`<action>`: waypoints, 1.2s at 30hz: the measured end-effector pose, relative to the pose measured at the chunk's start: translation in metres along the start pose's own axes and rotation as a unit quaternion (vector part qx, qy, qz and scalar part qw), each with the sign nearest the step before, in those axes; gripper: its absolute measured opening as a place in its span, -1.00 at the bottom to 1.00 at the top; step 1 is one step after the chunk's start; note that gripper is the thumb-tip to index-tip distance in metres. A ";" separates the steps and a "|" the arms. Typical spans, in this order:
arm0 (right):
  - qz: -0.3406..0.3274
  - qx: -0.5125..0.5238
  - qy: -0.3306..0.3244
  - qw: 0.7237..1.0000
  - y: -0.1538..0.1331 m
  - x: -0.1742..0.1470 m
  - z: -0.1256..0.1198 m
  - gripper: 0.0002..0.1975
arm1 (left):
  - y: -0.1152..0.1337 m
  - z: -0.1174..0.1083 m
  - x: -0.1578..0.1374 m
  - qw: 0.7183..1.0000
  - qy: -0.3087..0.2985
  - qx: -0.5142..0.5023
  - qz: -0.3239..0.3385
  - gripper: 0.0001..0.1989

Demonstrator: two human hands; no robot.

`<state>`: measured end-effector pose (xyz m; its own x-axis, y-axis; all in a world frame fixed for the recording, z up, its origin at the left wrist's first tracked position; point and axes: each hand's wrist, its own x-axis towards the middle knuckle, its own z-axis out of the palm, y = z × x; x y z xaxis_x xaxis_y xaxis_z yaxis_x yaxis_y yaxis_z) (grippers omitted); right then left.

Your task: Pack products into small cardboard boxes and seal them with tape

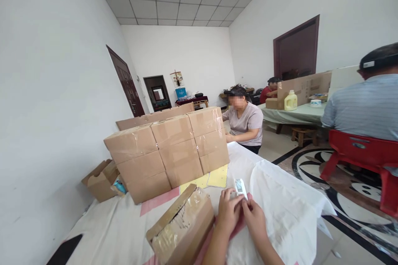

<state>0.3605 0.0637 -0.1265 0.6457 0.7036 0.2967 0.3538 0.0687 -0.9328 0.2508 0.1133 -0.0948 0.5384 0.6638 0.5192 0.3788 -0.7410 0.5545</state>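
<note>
Between my two hands is a small, flat white packet with a greenish printed panel [240, 186], held up over the tablecloth. My left hand [229, 208] has its fingers bent around the packet's near left side. From the right, my right hand [254, 214] pinches the near end, with thumb and fingertips close to those of my left hand. Just left of my forearms lies a taped cardboard box [183, 227], its top seam torn. What the packet contains cannot be seen.
Stacked taped cartons [174, 149] form a wall across the table. A small opened carton [101, 178] stands at the left. White cloth [280, 190] covers the table. One person [245, 120] sits beyond the cartons; another sits on a red chair [360, 149] at right.
</note>
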 end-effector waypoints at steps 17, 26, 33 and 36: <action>0.006 -0.006 0.002 1.000 -0.003 -0.001 -0.002 -0.39 | 0.001 -0.003 0.000 1.000 0.013 -0.014 0.001 -0.61; 0.013 -0.004 0.003 1.000 -0.014 -0.001 -0.005 -0.34 | 0.007 -0.007 -0.001 1.000 0.000 0.008 -0.024 -0.61; 0.013 -0.001 0.001 1.000 -0.017 -0.002 -0.005 -0.31 | 0.007 -0.007 0.000 0.999 0.002 -0.007 -0.033 -0.60; 0.015 -0.002 -0.001 1.000 -0.017 -0.002 -0.005 -0.33 | 0.005 -0.006 0.000 1.000 0.009 -0.006 -0.026 -0.59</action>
<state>0.3570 0.0575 -0.1106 0.6547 0.7066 0.2686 0.3378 0.0443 -0.9402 0.2476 0.1104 -0.0880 0.5050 0.7032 0.5005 0.3969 -0.7041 0.5888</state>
